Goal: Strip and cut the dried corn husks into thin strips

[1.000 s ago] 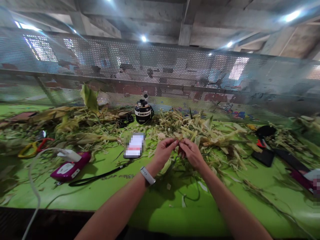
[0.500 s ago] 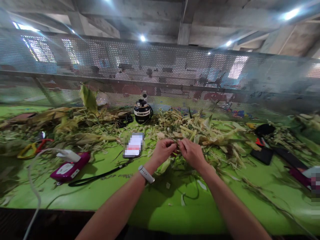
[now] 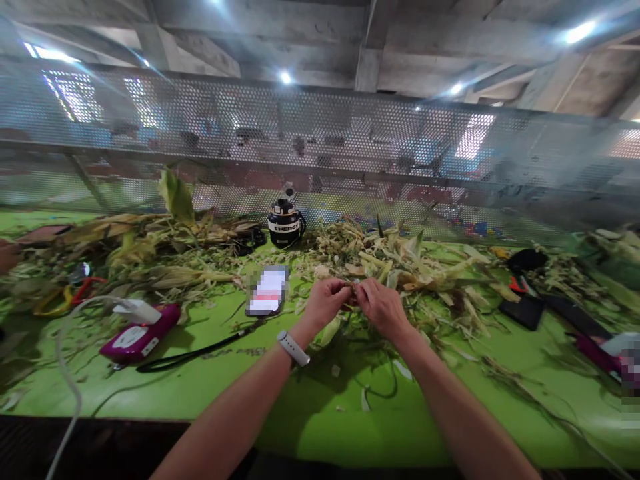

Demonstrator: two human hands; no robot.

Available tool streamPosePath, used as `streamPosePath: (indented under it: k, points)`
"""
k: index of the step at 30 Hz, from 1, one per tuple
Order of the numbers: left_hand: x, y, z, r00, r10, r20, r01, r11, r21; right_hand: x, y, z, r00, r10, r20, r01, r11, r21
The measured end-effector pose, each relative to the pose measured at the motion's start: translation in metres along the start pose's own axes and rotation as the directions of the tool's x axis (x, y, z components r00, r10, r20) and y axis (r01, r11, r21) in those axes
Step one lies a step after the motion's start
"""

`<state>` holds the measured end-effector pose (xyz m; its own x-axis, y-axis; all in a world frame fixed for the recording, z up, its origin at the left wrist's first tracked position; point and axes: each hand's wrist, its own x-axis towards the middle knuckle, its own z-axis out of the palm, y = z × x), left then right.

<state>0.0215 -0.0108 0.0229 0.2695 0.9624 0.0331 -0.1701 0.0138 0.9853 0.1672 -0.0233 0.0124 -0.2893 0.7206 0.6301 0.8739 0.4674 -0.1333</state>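
Observation:
My left hand (image 3: 326, 300), with a pale watch (image 3: 293, 348) on its wrist, is closed with thumb and fingers pinched together. Close beside it, my right hand (image 3: 383, 303) is closed too, and the fingertips of both nearly meet. Something small and brownish shows between them, too small to name. A pale green piece of corn husk (image 3: 327, 333) lies under my left hand. Just beyond my hands spreads a heap of dry and green corn husks (image 3: 400, 257). Left of my left hand, a phone (image 3: 267, 291) with a lit screen rests on the green table (image 3: 350, 433), its black strap trailing leftward.
A black jug marked ENERGY (image 3: 285, 225) stands before a perforated metal screen (image 3: 320, 143). A purple power strip (image 3: 140, 337) with a white plug and cable sits at left, near scissors with red and yellow handles (image 3: 55, 301). Dark flat objects (image 3: 523, 311) lie at right.
My hands stay in nearly the same place, with the right fingers shifted slightly. At the far left edge, part of another person's hand or arm has come into view.

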Motion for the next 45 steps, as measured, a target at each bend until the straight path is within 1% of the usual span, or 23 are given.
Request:
streamPosePath:
  k: [2, 3, 6, 8, 11, 13, 15, 18, 20, 22, 24, 25, 26, 27, 29, 31, 33, 35, 36, 38, 42, 44, 45]
  points:
    - [0.001, 0.000, -0.001, 1.000, 0.024, 0.014, -0.024, 0.999, -0.024, 0.001, 0.001, -0.003, 0.999, 0.046, -0.019, -0.044, 0.995, 0.086]
    - [0.001, 0.000, -0.001, 0.998, 0.061, 0.003, -0.061, 0.997, -0.039, 0.002, 0.001, -0.005, 0.996, 0.076, -0.038, -0.070, 0.987, 0.145]
    - [0.003, -0.002, 0.000, 0.979, 0.176, -0.102, -0.187, 0.976, -0.109, 0.003, 0.001, -0.013, 0.988, 0.151, -0.042, -0.130, 0.938, 0.323]
    - [0.003, -0.003, 0.001, 0.972, 0.169, -0.164, -0.198, 0.964, -0.176, 0.003, -0.001, -0.017, 0.986, 0.168, 0.007, -0.156, 0.900, 0.407]
    - [0.002, -0.005, 0.005, 0.976, 0.098, -0.196, -0.154, 0.944, -0.291, 0.005, -0.005, -0.018, 0.973, 0.209, 0.100, -0.230, 0.816, 0.530]
    - [0.001, -0.007, 0.008, 0.980, 0.053, -0.194, -0.122, 0.922, -0.368, 0.006, -0.007, -0.014, 0.953, 0.252, 0.170, -0.300, 0.700, 0.648]
    - [0.000, -0.008, 0.010, 0.983, 0.031, -0.182, -0.106, 0.901, -0.421, 0.007, -0.009, -0.009, 0.931, 0.279, 0.238, -0.357, 0.548, 0.757]
    - [-0.002, -0.009, 0.012, 0.984, 0.059, -0.167, -0.126, 0.894, -0.430, 0.009, -0.012, -0.005, 0.900, 0.308, 0.309, -0.410, 0.356, 0.840]
    - [-0.003, -0.011, 0.012, 0.984, 0.091, -0.153, -0.147, 0.901, -0.409, 0.009, -0.014, -0.005, 0.869, 0.337, 0.363, -0.450, 0.233, 0.862]
    - [-0.004, -0.011, 0.012, 0.982, 0.123, -0.140, -0.167, 0.915, -0.368, 0.010, -0.015, -0.007, 0.826, 0.343, 0.448, -0.497, 0.069, 0.865]
    - [-0.004, -0.011, 0.012, 0.977, 0.151, -0.150, -0.192, 0.931, -0.312, 0.010, -0.015, -0.010, 0.781, 0.304, 0.545, -0.544, -0.096, 0.834]
    - [-0.004, -0.011, 0.012, 0.973, 0.164, -0.164, -0.206, 0.937, -0.284, 0.010, -0.015, -0.011, 0.764, 0.274, 0.584, -0.563, -0.158, 0.811]
    - [-0.005, -0.010, 0.012, 0.967, 0.177, -0.182, -0.221, 0.940, -0.260, 0.010, -0.015, -0.012, 0.750, 0.247, 0.614, -0.580, -0.200, 0.790]
    - [-0.005, -0.010, 0.012, 0.961, 0.191, -0.201, -0.237, 0.941, -0.240, 0.010, -0.014, -0.013, 0.738, 0.225, 0.636, -0.595, -0.226, 0.771]
    - [-0.006, -0.008, 0.012, 0.946, 0.224, -0.235, -0.275, 0.937, -0.213, 0.009, -0.015, -0.013, 0.723, 0.214, 0.656, -0.612, -0.241, 0.753]
    - [-0.006, -0.007, 0.013, 0.931, 0.258, -0.257, -0.312, 0.929, -0.200, 0.008, -0.017, -0.012, 0.729, 0.248, 0.639, -0.605, -0.204, 0.770]
    - [-0.007, -0.008, 0.014, 0.923, 0.276, -0.269, -0.334, 0.920, -0.203, 0.007, -0.018, -0.009, 0.748, 0.296, 0.595, -0.583, -0.136, 0.801]
    - [-0.007, -0.009, 0.015, 0.925, 0.264, -0.273, -0.327, 0.918, -0.222, 0.006, -0.020, -0.006, 0.761, 0.328, 0.559, -0.564, -0.091, 0.821]
    - [-0.007, -0.009, 0.015, 0.929, 0.251, -0.273, -0.318, 0.918, -0.238, 0.005, -0.020, -0.005, 0.765, 0.329, 0.553, -0.558, -0.089, 0.825]
    - [-0.007, -0.010, 0.015, 0.937, 0.223, -0.268, -0.296, 0.914, -0.275, 0.004, -0.021, -0.003, 0.774, 0.316, 0.548, -0.540, -0.122, 0.833]
    - [-0.006, -0.010, 0.015, 0.953, 0.170, -0.250, -0.257, 0.893, -0.369, 0.004, -0.023, -0.002, 0.798, 0.240, 0.553, -0.506, -0.231, 0.831]
    - [-0.006, -0.010, 0.016, 0.963, 0.137, -0.232, -0.229, 0.872, -0.432, 0.004, -0.024, -0.002, 0.804, 0.214, 0.555, -0.502, -0.259, 0.826]
    - [-0.006, -0.011, 0.016, 0.967, 0.123, -0.222, -0.216, 0.860, -0.463, 0.004, -0.025, -0.002, 0.808, 0.214, 0.549, -0.495, -0.258, 0.830]
